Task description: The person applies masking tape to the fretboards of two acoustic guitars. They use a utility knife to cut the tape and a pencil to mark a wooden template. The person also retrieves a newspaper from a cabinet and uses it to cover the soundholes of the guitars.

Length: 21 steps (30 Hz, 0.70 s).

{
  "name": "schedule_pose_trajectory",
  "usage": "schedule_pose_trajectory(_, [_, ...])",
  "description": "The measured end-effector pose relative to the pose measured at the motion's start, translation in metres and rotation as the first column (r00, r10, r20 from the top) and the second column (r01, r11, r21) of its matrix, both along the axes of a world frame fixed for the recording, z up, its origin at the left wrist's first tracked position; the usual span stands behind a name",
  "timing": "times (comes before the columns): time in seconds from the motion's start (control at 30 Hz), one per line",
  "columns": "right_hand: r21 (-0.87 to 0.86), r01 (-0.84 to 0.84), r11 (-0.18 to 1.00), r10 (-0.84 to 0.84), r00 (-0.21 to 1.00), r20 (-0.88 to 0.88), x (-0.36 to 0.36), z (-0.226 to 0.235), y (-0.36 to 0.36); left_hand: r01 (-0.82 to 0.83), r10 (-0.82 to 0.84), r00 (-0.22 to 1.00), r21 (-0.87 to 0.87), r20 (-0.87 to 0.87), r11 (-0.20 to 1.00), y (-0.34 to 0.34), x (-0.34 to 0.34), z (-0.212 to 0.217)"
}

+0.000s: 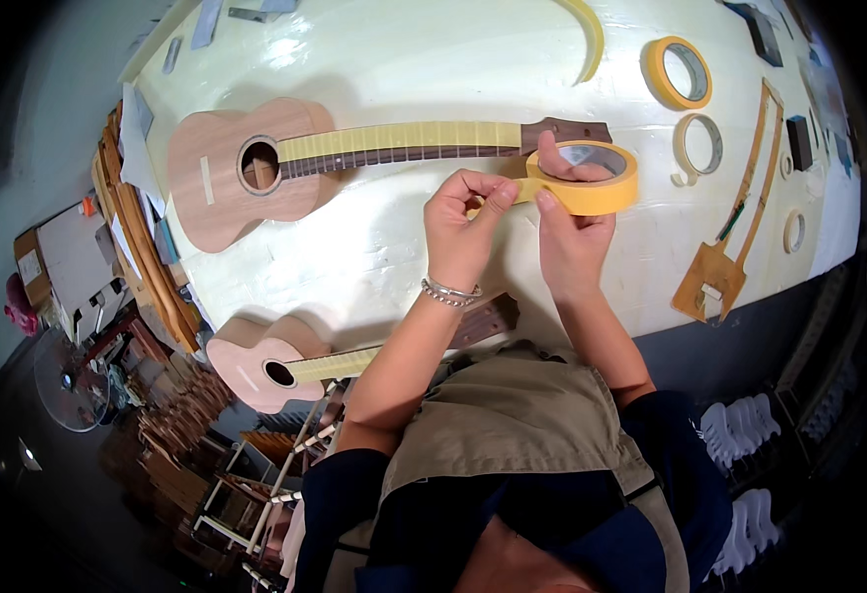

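Observation:
My right hand (574, 222) grips a wide roll of yellow masking tape (602, 195), its fingers through the core and its thumb on the outside. The tape's loose end is pinched between the thumb and fingers of my left hand (463, 212), which wears bracelets at the wrist. Beyond my hands a bare-wood ukulele (246, 212) lies face up, its headstock just behind the roll. Yellow tape (394, 138) covers a lengthwise part of its fretboard; the nearer strip of dark frets shows uncovered. A second ukulele (270, 361) lies nearer, with tape along its neck, partly hidden by my left forearm.
More tape rolls (679, 73) and a thinner one (698, 144) lie at the right. A curved yellow strip (592, 40) is at the far side. A wooden long-armed tool (708, 282) rests near the right edge. Wooden pieces (142, 227) are stacked at the left.

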State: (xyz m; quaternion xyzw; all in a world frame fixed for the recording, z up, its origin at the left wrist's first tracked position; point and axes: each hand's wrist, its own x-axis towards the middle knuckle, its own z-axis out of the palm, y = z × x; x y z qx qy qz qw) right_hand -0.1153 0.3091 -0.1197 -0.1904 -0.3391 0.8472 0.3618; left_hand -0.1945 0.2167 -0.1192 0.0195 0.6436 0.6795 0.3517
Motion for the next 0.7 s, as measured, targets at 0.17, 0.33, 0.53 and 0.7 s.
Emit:
schedule_pose_trajectory(0.17, [-0.670, -0.232, 0.705, -0.278, 0.779, -0.563, 0.050, -0.002, 0.079, -0.148, 0.070, 0.940, -0.214, -0.333, 0.966, -0.077, -0.063, 0.016])
schedule_pose_trajectory(0.33, [0.452, 0.159, 0.878, -0.272, 0.942, 0.197, 0.035, -0.018, 0.096, -0.161, -0.199, 0.592, -0.356, -0.781, 0.921, -0.143, -0.160, 0.000])
schedule_pose_trajectory(0.53, [0.810, -0.552, 0.198, -0.633, 0.559, 0.536, 0.014, -0.009, 0.080, -0.096, -0.130, 0.781, -0.323, -0.610, 0.942, -0.136, -0.186, -0.004])
schedule_pose_trajectory(0.7, [0.704, -0.381, 0.599, -0.454, 0.564, 0.690, 0.010, -0.004, 0.075, -0.081, -0.237, 0.738, -0.433, -0.631, 0.898, -0.141, -0.188, -0.005])
